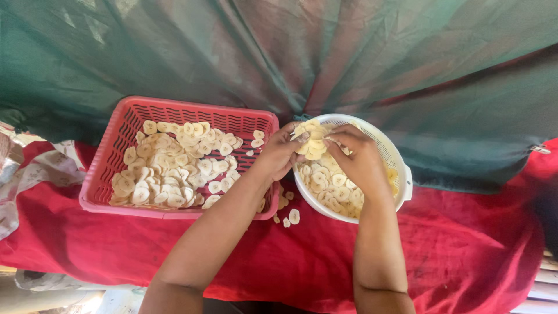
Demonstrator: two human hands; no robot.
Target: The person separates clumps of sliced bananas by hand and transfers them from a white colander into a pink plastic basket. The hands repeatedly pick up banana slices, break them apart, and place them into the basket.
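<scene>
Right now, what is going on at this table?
A person holds a clump of pale round fruit slices between the left hand and right hand, above a white round plastic colander still partly filled. Beside it, a pink rectangular plastic basket holds more slices. A few lie loose on the red cloth.

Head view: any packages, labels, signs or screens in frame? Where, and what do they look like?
None in view: no package, label, sign or screen.
Containers only:
Pink basket: left, rectangular, slotted walls, holds pale round slices.
White colander: centre-right, round, perforated, holds more slices.
Left hand and right hand: over the colander, holding a clump of slices.
Red cloth beneath, green cloth behind.
</scene>
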